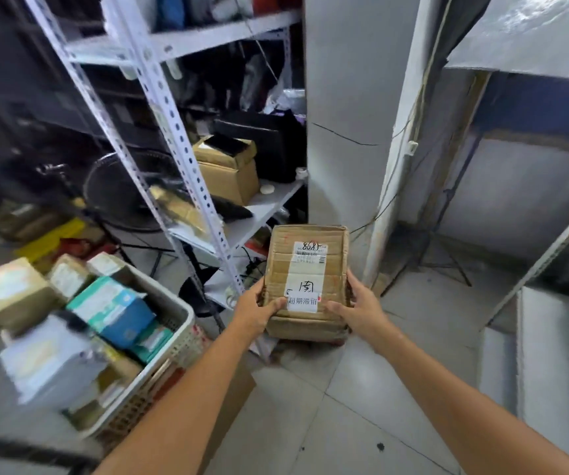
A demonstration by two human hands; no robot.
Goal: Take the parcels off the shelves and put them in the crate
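Observation:
I hold a brown cardboard parcel (305, 269) with white labels in front of me, above the floor. My left hand (259, 308) grips its near left corner and my right hand (356, 305) grips its near right corner, thumbs on top. At the lower left stands the white lattice crate (173, 341), filled with several parcels, among them a teal and blue box (115, 308) and a tan box (8, 293). The crate lies left of and below the held parcel.
A white perforated metal shelf rack (187, 159) stands ahead, carrying a cardboard box (231, 173), a black case and clutter. A black fan (118, 190) sits behind it. A grey pillar (341, 108) rises at centre. Another shelf (550, 337) edges in at right. Tiled floor lies below.

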